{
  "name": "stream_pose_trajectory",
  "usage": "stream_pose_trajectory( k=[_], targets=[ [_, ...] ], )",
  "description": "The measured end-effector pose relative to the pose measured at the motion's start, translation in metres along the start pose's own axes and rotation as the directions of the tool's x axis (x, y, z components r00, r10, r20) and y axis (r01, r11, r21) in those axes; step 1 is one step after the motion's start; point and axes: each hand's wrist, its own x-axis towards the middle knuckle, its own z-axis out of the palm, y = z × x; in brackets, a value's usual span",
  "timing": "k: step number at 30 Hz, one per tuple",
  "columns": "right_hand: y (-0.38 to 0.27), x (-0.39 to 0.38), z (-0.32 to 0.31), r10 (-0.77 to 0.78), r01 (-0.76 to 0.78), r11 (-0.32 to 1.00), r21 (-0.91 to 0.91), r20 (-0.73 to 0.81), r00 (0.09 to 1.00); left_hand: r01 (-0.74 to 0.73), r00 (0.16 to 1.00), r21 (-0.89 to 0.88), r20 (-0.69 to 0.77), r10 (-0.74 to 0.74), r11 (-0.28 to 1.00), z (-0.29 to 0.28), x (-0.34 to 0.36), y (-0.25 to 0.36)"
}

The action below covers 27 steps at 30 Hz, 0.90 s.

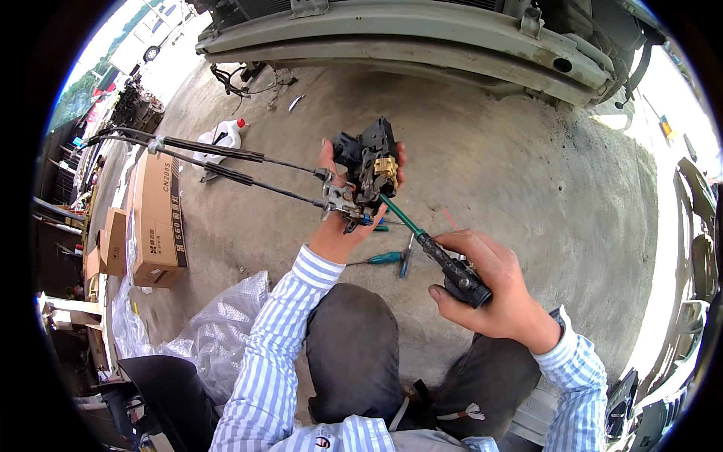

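Observation:
My left hand [339,233] grips a black door latch [376,154] from below, its fingers showing on both sides. The latch has bare metal levers and a yellow-gold part on its face. Two black control cables [241,167] run from it to the left. In my right hand [501,282] is a slim tool [452,264] with a dirty black handle and a green shaft. Its tip meets the lower edge of the latch; whether it goes inside cannot be seen. On the floor beneath lie a green-handled screwdriver [384,258] and a blue-handled tool [405,265].
A vehicle's bare bumper beam [422,41] spans the far side. To the left stand a cardboard box [157,218] and a white jug [224,135] with a red cap. Clear bubble wrap [226,324] lies near my left arm, beside a black curved panel [169,395].

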Motion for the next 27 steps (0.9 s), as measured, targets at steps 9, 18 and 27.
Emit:
stream_pose_trajectory(
  k=[9, 18, 27],
  targets=[
    [-0.002, 0.001, 0.004, 0.048, -0.047, 0.998, -0.038, 0.022, 0.999, -0.193, 0.952, 0.374, -0.152, 0.265, 0.907, 0.014, 0.003, -0.012],
    [0.000, 0.002, 0.013, 0.074, -0.080, 0.993, -0.085, -0.064, 0.995, -0.212, 0.934, 0.426, -0.178, 0.311, 0.880, 0.020, 0.003, -0.018],
    [-0.004, 0.003, 0.014, 0.172, -0.172, 0.975, -0.143, -0.014, 0.985, -0.177, 0.933, 0.452, -0.206, 0.295, 0.874, 0.007, 0.005, -0.019]
  ],
)
